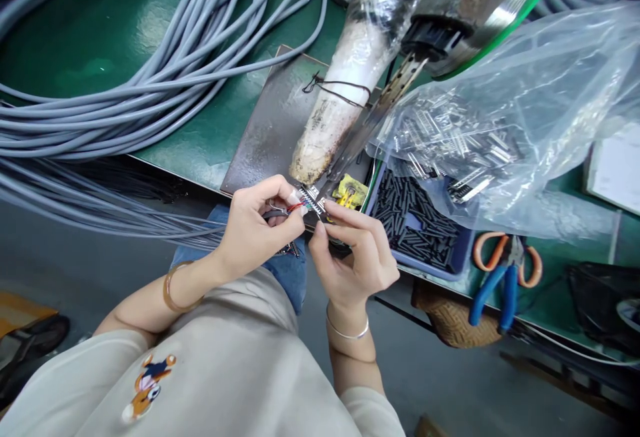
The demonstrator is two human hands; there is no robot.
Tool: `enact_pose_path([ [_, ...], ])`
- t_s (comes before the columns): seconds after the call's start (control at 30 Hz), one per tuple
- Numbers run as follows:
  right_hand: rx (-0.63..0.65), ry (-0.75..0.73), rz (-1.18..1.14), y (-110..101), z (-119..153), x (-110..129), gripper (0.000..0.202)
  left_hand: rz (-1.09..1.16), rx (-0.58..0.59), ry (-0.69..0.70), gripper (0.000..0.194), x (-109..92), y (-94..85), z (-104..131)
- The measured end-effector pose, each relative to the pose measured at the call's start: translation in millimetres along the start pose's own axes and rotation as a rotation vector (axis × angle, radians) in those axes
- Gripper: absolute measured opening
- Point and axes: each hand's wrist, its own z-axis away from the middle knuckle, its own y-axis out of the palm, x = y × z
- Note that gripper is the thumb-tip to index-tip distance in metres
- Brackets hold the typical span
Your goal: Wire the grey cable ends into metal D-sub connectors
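Observation:
My left hand (263,220) is closed in a pinch on the stripped end of a grey cable, with thin red and other coloured wires (296,207) fanning from it. White tape wraps some of its fingertips. The wires meet a small metal pin connector (312,201) at the table edge. My right hand (357,250) is at the connector's right side, thumb and fingers drawn together; what they pinch is too small to make out. Just above, a soldering iron (360,127) points down at the connector, beside a wrapped white tube (333,113).
Coiled grey cables (165,90) cover the left of the green table (120,43). On the right are a blue bin (463,260) of black sleeves, a plastic bag (540,90) of metal connectors, cutters (506,273), a yellow sponge (350,190) and a solder spool (505,23).

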Motion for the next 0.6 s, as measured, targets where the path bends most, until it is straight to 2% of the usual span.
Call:
enact_pose_path([
  [0.2,0.001,-0.01,0.029,2,2,-5,0.018,0.023,0.019,-0.059,0.017,4,-0.5,2],
  [0.47,-0.032,0.037,0.009,3,-7,0,0.018,0.024,-0.01,-0.007,0.015,-2,1.4,-1],
  [0.6,-0.02,-0.01,0.042,1,-5,1,0.017,0.001,0.051,-0.018,0.013,-1,-0.2,-2],
])
